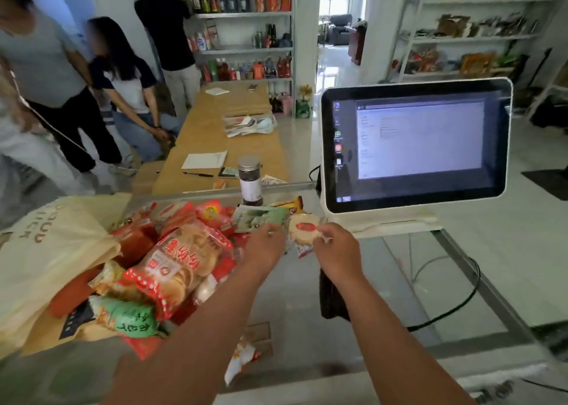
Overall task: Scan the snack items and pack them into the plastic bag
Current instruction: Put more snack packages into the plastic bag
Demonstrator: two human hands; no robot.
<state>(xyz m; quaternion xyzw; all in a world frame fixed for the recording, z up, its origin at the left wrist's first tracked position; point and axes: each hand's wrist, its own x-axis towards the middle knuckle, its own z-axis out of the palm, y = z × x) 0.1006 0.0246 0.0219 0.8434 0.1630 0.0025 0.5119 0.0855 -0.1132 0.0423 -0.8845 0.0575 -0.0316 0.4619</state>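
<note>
A heap of snack packs (172, 260), mostly red and orange wrappers with rice crackers, lies on the glass counter at left. My right hand (336, 248) pinches a small round rice-cracker packet (304, 231) with a red label, held above the counter near the screen's base. My left hand (266, 246) reaches beside that packet with its fingers curled at the packet's left edge, over a green snack pack (261, 217). A cream plastic bag (46, 251) with brown lettering lies at the far left, partly under the heap.
A white checkout touchscreen (418, 146) stands at right on the counter, cable trailing down. A dark jar (250, 180) stands behind the snacks. A black object (332, 300) lies under my right forearm. Several people stand at back left by shelves.
</note>
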